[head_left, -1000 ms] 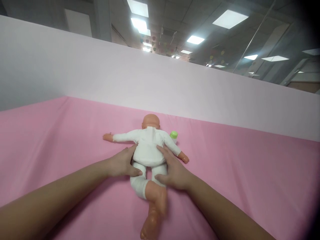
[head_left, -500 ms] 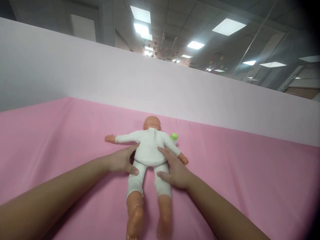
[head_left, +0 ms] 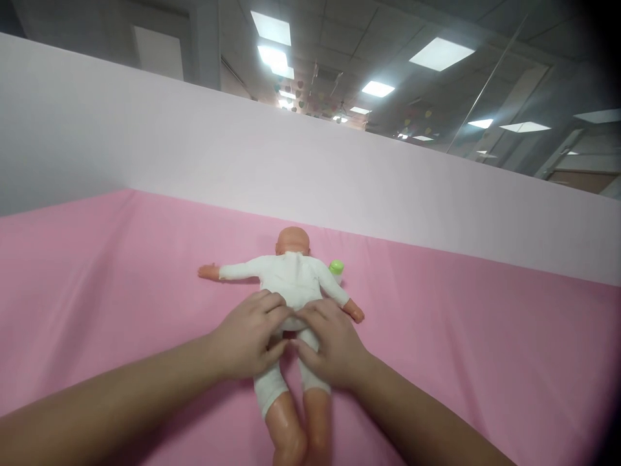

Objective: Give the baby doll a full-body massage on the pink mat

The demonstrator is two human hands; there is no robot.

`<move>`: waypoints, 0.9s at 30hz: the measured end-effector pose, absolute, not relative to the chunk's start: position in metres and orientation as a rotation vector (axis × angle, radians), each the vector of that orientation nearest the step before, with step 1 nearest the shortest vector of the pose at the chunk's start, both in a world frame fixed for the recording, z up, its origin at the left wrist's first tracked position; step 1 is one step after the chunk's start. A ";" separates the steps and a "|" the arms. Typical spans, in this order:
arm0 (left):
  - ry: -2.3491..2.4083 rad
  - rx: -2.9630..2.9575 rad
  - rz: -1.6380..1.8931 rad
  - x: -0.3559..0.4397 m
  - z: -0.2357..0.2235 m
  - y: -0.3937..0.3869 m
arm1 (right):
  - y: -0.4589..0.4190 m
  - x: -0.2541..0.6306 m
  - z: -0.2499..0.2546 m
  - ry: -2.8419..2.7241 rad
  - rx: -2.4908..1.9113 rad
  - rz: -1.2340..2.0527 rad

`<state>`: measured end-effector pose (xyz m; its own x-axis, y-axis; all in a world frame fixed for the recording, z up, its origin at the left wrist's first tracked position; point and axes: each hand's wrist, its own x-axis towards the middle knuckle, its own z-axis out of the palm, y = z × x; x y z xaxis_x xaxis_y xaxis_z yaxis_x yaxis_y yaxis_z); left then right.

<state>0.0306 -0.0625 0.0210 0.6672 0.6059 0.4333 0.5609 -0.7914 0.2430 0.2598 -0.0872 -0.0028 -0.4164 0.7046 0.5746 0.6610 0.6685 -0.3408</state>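
A baby doll [head_left: 291,275] in a white suit lies face down, arms spread and head toward the white wall. My left hand [head_left: 252,333] curls over the doll's left-side hip and bottom as seen here, its thumb below the fingers. From the other side my right hand [head_left: 332,340] curves over the other hip in the same way. The fingertips of both hands come close together over the middle of the doll's bottom, and the thumb tips nearly touch between the thighs. The doll's bare lower legs stretch toward me, and the feet are cut off by the frame.
Pink sheeting [head_left: 427,362] with a few creases covers the surface under the doll. Beside the doll's right-side arm stands a small bottle with a green cap [head_left: 336,268]. A white wall [head_left: 310,168] rises behind, with glass and ceiling lights above it.
Both hands have slid from the doll's sides inward onto its bottom, thumbs now near each other. The doll's legs uncrossed, then swung back together toward the right.
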 end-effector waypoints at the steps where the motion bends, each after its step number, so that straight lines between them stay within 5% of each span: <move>1: 0.989 2.775 0.727 0.033 0.019 -0.063 | -0.086 0.259 -0.002 -2.205 -1.065 0.129; 7: 0.940 2.725 0.678 0.030 0.019 -0.060 | -0.092 0.255 0.002 -2.237 -1.048 0.276; 14: 0.823 2.801 1.007 0.028 0.020 -0.065 | -0.098 0.253 0.000 -2.082 -0.901 0.177; 21: 0.852 2.783 0.771 0.031 0.013 -0.059 | -0.092 0.252 -0.002 -2.170 -1.010 0.320; 27: 0.839 2.791 1.064 0.027 0.019 -0.062 | -0.092 0.254 -0.001 -2.051 -0.937 0.161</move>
